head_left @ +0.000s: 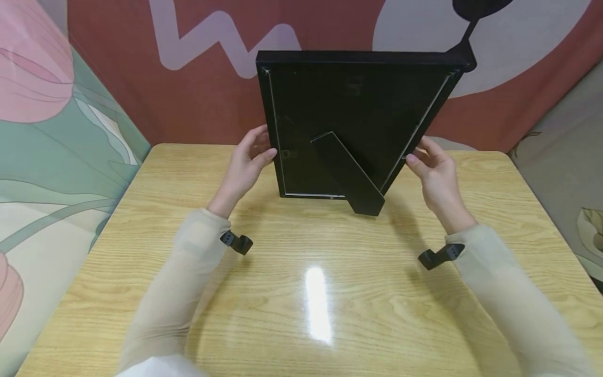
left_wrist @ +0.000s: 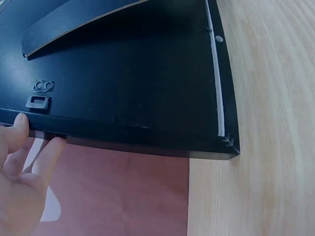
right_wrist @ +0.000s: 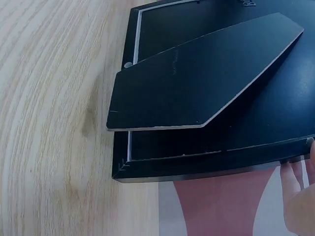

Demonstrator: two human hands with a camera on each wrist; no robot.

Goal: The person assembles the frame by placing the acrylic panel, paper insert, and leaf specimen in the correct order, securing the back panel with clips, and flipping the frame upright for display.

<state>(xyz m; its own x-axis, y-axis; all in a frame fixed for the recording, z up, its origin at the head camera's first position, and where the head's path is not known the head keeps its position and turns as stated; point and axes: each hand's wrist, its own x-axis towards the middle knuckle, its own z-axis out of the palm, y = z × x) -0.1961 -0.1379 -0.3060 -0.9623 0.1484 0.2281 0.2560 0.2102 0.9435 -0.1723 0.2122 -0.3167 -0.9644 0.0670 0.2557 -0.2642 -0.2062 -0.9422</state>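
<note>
A black picture frame [head_left: 301,115] stands nearly upright over the far part of the table, its back toward me. An easel leg [head_left: 348,175] angles out from the backing, its wide foot low at the right. My left hand [head_left: 245,167] grips the left edge, thumb on the back and fingers behind. On the opposite edge my right hand [head_left: 435,175] holds on the same way. In the left wrist view a small metal hanger [left_wrist: 38,102] shows beside the left thumb. The frame's front is hidden from me.
The wooden table [head_left: 264,293] carries a bright light reflection. A red patterned backdrop [head_left: 202,99] rises right behind the table's far edge, and floral cloth [head_left: 52,173] hangs at the left. A small black camera [head_left: 237,242] is strapped to the left wrist, another camera [head_left: 440,255] to the right.
</note>
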